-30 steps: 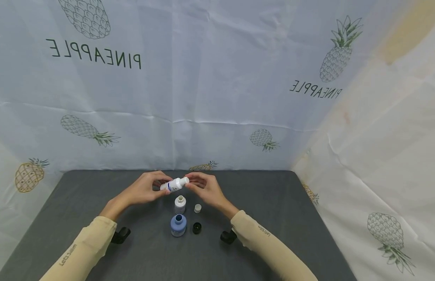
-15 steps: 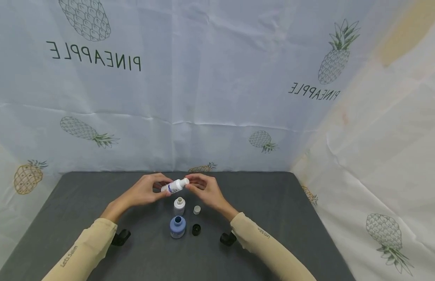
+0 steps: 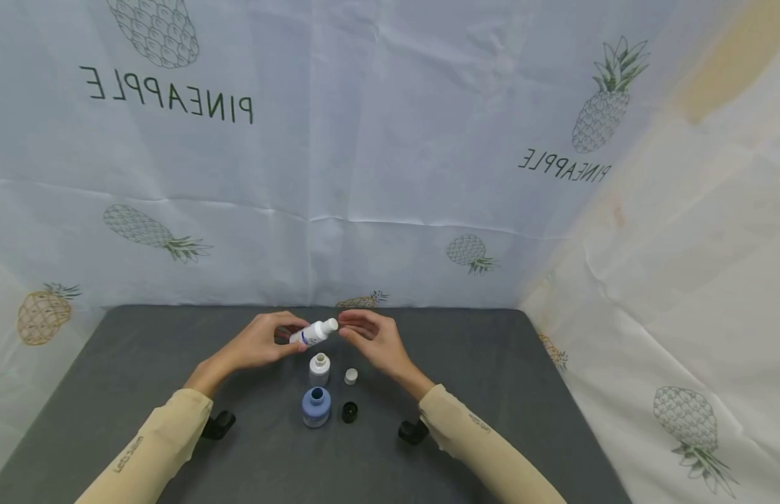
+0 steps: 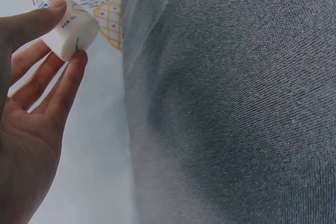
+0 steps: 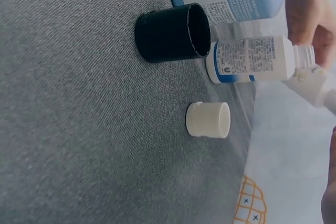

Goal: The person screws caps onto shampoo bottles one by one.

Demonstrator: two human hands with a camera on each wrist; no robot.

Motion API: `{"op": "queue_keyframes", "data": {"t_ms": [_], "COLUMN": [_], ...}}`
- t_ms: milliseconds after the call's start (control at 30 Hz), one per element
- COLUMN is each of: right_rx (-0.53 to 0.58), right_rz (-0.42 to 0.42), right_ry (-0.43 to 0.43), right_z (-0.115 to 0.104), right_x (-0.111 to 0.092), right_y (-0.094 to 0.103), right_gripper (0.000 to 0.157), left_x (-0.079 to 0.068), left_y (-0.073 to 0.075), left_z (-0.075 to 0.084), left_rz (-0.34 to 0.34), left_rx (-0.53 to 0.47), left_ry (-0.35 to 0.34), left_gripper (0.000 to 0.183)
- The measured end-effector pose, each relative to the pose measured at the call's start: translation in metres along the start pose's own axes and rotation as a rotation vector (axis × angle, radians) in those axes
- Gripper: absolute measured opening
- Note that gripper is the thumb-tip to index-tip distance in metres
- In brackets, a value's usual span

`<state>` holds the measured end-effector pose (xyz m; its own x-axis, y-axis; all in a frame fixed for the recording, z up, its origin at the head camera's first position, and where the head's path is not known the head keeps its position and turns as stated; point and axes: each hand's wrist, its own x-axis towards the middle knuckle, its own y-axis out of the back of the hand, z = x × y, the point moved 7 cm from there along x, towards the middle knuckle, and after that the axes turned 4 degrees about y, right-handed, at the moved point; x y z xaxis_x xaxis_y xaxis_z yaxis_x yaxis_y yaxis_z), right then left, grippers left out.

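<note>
White pineapple-print cloth (image 3: 390, 140) behind, dark grey bench (image 3: 491, 392) in front. Left hand (image 3: 264, 341) gripping, thumb and fingers curled; right hand (image 3: 377, 343) partly open, fingers gently bent, holding nothing. Blue bottle (image 3: 316, 413) upright on bench, mouth uncovered. Standing white bottle (image 3: 319, 371) just beyond it, also uncovered. Held white bottle (image 3: 309, 334) tilted in left hand, above bench; right fingertips just beside its top, contact unclear. Black cap (image 3: 349, 412) right of blue bottle. White cap (image 3: 351, 376) right of standing white bottle.
</note>
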<state>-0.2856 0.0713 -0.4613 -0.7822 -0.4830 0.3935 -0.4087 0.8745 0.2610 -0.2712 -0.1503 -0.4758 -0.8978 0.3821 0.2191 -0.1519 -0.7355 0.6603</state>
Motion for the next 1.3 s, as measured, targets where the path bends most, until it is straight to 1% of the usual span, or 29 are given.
{"op": "queue_keyframes", "data": {"t_ms": [100,200,400,567,800,867,1067,1300], "right_rx": [-0.006,-0.012,-0.003,-0.005,-0.025,-0.020,-0.005,0.002], "right_rz": [0.009,0.012,0.022,0.040,0.025,0.021,0.018,0.008], "right_ry": [-0.002,-0.011,-0.041,-0.048,-0.052,-0.056,-0.055,-0.063], "right_z": [0.000,0.001,0.001,0.000,0.005,0.006,0.007,0.010], "right_x": [-0.004,-0.008,-0.015,-0.022,-0.027,-0.029,-0.031,-0.032], "right_y": [0.008,0.013,0.021,0.030,0.036,0.037,0.037,0.036], "right_gripper": [0.037,0.037,0.037,0.037,0.036,0.037,0.036,0.036], "left_x": [0.003,0.007,0.012,0.016,0.015,0.014,0.014,0.015], "left_y": [-0.004,-0.009,-0.019,-0.029,-0.038,-0.039,-0.038,-0.036], "left_z": [-0.003,-0.007,-0.014,-0.021,-0.034,-0.036,-0.035,-0.036], "left_rz": [0.003,-0.004,-0.039,-0.071,-0.082,-0.081,-0.077,-0.090], "left_rx": [-0.016,-0.015,-0.021,-0.033,-0.055,-0.063,-0.082,-0.049], "left_ry": [-0.009,-0.004,0.015,0.025,0.043,0.047,0.042,0.054], "left_gripper": [0.036,0.037,0.040,0.041,0.038,0.038,0.038,0.040]}}
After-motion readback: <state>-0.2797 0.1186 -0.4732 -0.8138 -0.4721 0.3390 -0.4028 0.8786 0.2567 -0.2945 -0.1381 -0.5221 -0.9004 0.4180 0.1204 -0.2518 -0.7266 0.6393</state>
